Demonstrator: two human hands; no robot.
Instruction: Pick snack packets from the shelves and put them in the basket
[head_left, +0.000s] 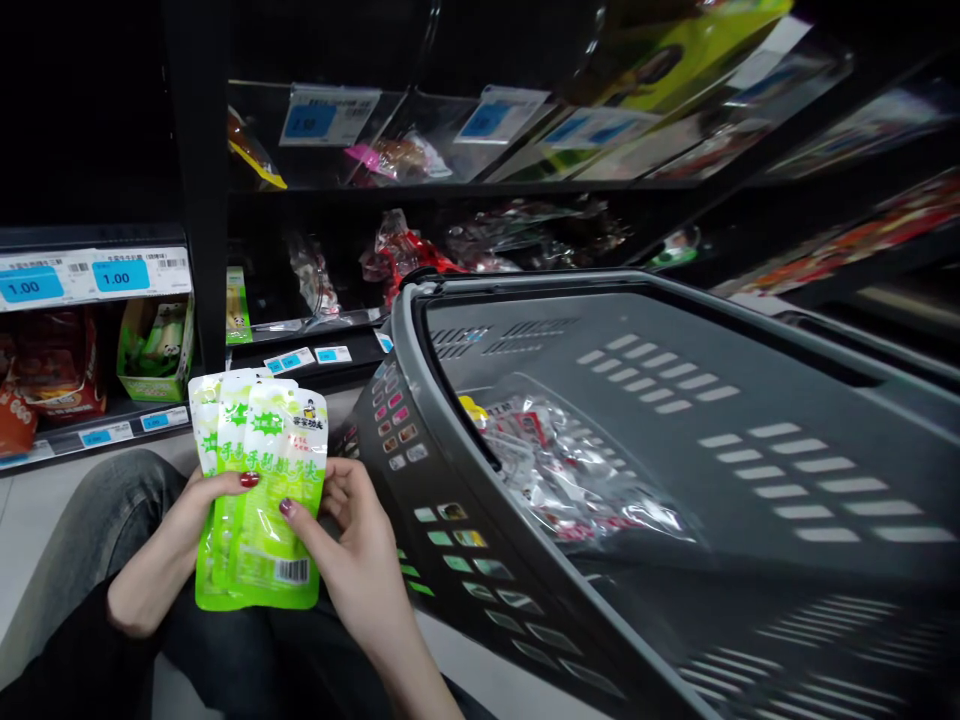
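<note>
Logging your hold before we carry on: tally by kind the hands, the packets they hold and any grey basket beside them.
Hands (left hand, right hand): 2
Green-and-white packets: at least 3, fanned and overlapping; more could be hidden behind
Grey basket: 1
Total: at least 6

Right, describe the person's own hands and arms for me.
No gloves show. The left hand has a glossy red thumbnail, the right hand a darker red one. A black sleeve shows on the left arm; the right forearm is bare where it shows clearly.
</note>
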